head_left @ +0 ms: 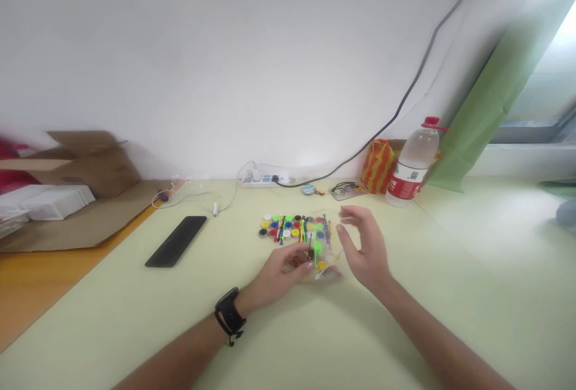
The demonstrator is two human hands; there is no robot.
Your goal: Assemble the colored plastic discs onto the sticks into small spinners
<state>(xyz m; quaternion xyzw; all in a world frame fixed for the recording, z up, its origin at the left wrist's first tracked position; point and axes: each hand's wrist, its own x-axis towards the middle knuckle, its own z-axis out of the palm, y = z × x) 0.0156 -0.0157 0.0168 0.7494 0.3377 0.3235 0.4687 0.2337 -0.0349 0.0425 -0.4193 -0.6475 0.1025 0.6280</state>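
Note:
My left hand (pixel 279 271), a black watch (pixel 230 311) on its wrist, has its thumb and fingers closed on a clear plastic bag (pixel 330 258). Green, yellow and dark small pieces show through the bag; they are too blurred to name. On the bag's right side my right hand (pixel 368 250) hovers with thumb and fingers apart and curved. Whether its fingertips touch the bag's edge I cannot tell. Just behind the bag lie rows of small round coloured discs (pixel 274 226) with thin coloured sticks (pixel 302 230) between them. The bag hides part of the rows.
A black flat slab (pixel 176 241) lies at left, near a white cable (pixel 215 209). Along the wall are a power strip (pixel 265 180), a small round tin (pixel 309 189), a striped bag (pixel 378 165) and a large water bottle (pixel 411 165). An open cardboard box (pixel 90 162) stands far left.

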